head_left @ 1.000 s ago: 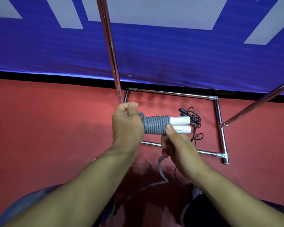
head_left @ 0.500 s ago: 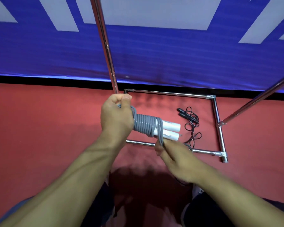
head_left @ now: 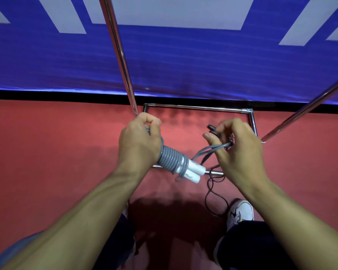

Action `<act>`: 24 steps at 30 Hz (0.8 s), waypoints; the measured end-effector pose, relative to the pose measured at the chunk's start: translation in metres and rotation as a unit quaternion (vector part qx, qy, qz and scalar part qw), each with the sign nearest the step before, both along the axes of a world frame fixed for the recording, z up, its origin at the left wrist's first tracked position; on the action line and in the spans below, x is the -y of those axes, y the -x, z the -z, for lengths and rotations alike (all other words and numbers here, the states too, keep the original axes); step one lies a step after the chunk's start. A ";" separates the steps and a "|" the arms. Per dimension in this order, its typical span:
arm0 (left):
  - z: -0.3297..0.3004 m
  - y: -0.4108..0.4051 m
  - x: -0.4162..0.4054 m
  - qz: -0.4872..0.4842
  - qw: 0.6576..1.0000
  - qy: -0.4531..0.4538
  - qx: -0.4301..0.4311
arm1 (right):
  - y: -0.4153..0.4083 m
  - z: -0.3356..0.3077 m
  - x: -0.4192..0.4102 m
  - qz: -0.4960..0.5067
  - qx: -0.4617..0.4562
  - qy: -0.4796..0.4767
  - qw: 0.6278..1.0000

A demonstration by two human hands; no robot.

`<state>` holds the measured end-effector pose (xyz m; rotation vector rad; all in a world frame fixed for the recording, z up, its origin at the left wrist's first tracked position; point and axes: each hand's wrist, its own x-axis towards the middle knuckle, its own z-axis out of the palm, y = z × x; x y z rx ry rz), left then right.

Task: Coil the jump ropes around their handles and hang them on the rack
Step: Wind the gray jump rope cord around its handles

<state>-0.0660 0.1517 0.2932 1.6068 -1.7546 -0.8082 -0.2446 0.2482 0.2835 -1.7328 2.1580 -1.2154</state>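
The floor is a red, slightly textured sports surface (head_left: 47, 162) that fills the lower part of the view, and behind it a black strip runs along the foot of a blue banner with pale grey shapes (head_left: 183, 61) that closes off the back of the room. On the red floor stands a chrome tubular rack (head_left: 199, 108), its rectangular base frame lying flat near the banner, one upright pole rising from the base's left rear corner and a second bar slanting up to the right edge of the view. The left hand (head_left: 139, 141) has its fingers curled tight around one end of a grey jump rope coiled around two white plastic handles (head_left: 174, 160), held in the air over the front bar of the base, the white handle tips pointing down to the right. The right hand (head_left: 240, 151) pinches the loose grey end of that rope between its curled fingers, drawn out to the right. A thin black jump rope (head_left: 213, 190) lies on the floor under that hand, trailing towards a white shoe (head_left: 241, 212)
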 end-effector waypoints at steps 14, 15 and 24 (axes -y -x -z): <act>0.017 0.008 0.022 -0.250 0.910 -0.101 -0.315 | -0.048 0.019 -0.028 -0.109 -0.076 -0.172 0.976; 0.017 0.009 0.021 -0.241 0.912 -0.101 -0.315 | -0.048 0.021 -0.026 -0.117 0.019 -0.229 0.966; 0.017 0.003 0.026 -0.251 0.909 -0.095 -0.319 | -0.056 0.024 -0.012 0.015 0.391 -0.164 0.906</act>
